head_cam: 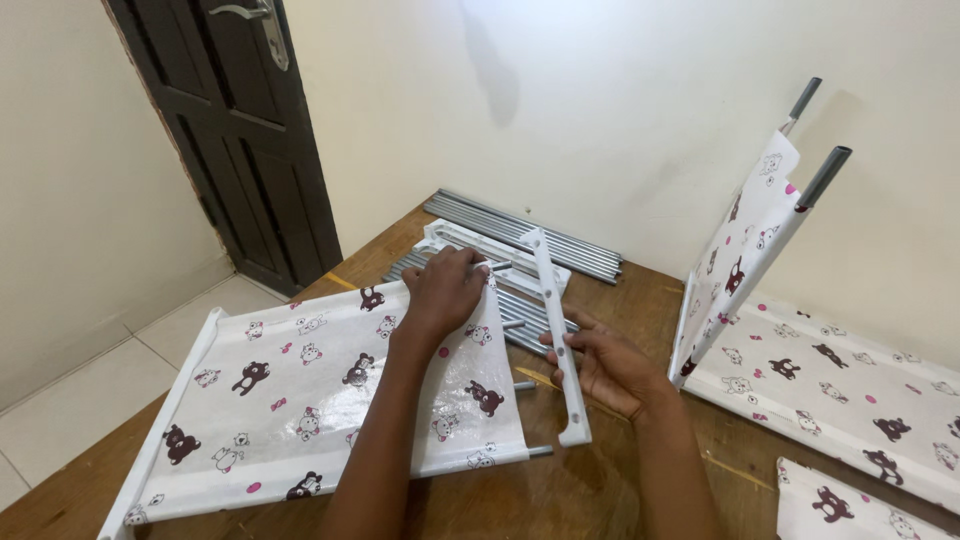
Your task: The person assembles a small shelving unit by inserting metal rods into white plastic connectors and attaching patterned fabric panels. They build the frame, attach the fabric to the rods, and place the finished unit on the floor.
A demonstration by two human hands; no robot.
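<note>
The left hand (447,288) lies palm down on the far corner of a printed fabric shelf panel (330,395) that is spread flat on the wooden table (560,495), fingers curled over the edge where a grey rod end (497,266) pokes out — it looks as if the hand pins the panel so the rod ends keep in line. The right hand (612,370) is closed around a white plastic side bar (558,335) with a row of holes, holding it from underneath at about its middle, thumb on top; the bar runs away from the person and stands just off the panel's right edge, close to the grey rod tips (538,451) that stick out there — held this way its holes face the rods, as far as I can judge. Beyond the hands sit more white plastic frame pieces (455,240) and a bundle of grey metal tubes (515,232) laid against the wall. To the right, a second printed panel (850,390) rests on the table with another leaning upright against it, two dark-capped poles (822,178) rising from its top. A dark door (240,140) stands at the left, above the tiled floor (90,400).
</note>
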